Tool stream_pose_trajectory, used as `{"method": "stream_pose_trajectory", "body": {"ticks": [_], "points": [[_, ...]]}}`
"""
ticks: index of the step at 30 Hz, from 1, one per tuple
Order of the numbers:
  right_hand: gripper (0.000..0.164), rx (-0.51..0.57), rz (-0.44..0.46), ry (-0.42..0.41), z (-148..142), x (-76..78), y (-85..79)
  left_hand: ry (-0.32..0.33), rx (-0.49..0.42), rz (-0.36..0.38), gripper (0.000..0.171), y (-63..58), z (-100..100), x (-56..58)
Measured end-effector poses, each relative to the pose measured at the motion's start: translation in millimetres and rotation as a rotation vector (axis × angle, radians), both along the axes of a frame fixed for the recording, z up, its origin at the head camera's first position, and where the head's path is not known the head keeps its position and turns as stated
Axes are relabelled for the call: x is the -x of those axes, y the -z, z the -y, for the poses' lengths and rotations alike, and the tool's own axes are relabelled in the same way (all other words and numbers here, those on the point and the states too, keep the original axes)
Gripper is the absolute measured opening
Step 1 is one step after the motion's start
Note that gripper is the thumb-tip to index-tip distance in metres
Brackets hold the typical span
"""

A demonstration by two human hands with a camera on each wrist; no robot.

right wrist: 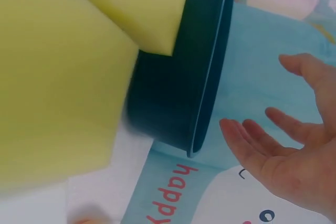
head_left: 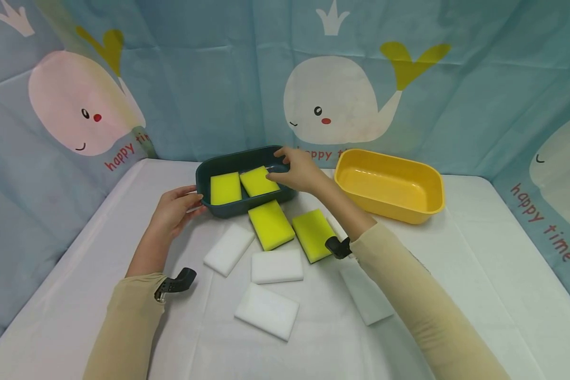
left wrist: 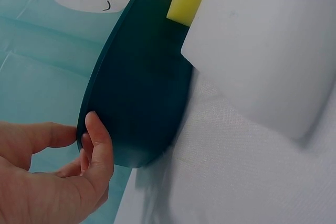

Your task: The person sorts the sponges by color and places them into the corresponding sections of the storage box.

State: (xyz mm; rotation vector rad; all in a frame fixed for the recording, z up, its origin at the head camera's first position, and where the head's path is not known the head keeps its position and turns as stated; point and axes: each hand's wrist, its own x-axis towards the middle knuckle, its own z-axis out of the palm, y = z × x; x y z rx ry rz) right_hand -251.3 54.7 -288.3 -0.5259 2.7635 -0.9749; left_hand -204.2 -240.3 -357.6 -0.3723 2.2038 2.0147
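A dark green basin [head_left: 247,207] stands at the back, with two yellow sponges [head_left: 225,188] lying in it. At its left end, my left hand [head_left: 173,208] pinches the rim between thumb and fingers, seen closely in the left wrist view. My right hand [head_left: 300,170] hovers over the basin's right end, its fingers spread and holding nothing. The right wrist view shows this hand [right wrist: 294,156] apart from the basin wall [right wrist: 168,103]. Just in front of the basin are two more yellow sponges, one near the middle [head_left: 272,225] and one further right [head_left: 314,236].
A yellow basin [head_left: 389,206] with nothing in it stands at the back right. Several white sponges [head_left: 267,311] lie across the white tablecloth [head_left: 204,338]. One pale sponge [head_left: 367,295] is partly under my right forearm. A blue whale-print curtain [head_left: 209,79] hangs behind.
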Motion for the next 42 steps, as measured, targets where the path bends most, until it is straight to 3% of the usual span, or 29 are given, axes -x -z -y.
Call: {"method": "stream_pose_trajectory", "body": {"ticks": [13,42], "points": [[0.052,0.076,-0.005,-0.027,-18.0,-26.0,3.0,-0.007,-0.010,0.003,0.060,-0.1,-0.5,-0.8],[0.060,0.017,-0.006,0.007,-58.0,-71.4,23.0,-0.002,-0.010,-0.005,0.060,-0.6,-0.5,-1.9]]}}
